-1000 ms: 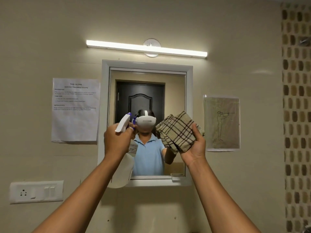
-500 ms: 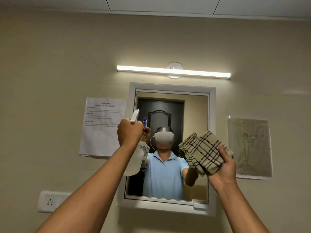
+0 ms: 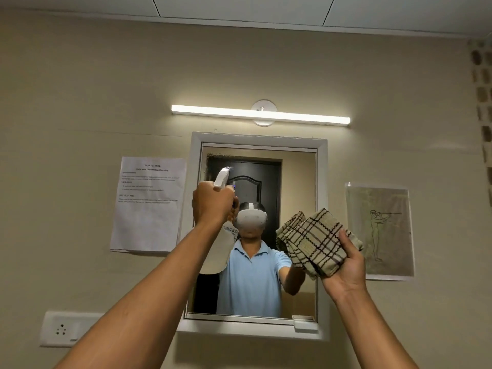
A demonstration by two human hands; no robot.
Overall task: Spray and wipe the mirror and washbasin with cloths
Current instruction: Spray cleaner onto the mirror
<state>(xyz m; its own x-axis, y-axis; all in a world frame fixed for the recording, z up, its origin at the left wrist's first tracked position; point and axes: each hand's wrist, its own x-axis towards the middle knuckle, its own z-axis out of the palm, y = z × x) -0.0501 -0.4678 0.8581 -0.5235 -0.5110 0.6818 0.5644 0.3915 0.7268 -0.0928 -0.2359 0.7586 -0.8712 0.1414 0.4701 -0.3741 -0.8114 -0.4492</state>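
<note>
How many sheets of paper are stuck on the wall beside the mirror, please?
2: a printed sheet left of the mirror, and a line drawing right of it.

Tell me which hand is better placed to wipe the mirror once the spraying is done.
The right hand, probably. It already grips the folded checked cloth, raised in front of the mirror's right half. The left hand is occupied gripping the spray bottle, nozzle aimed at the upper-left glass.

The white spray bottle (image 3: 222,243) is held up, nozzle toward the top left of the white-framed mirror (image 3: 292,166), beside a folded beige checked cloth (image 3: 316,242).
</note>
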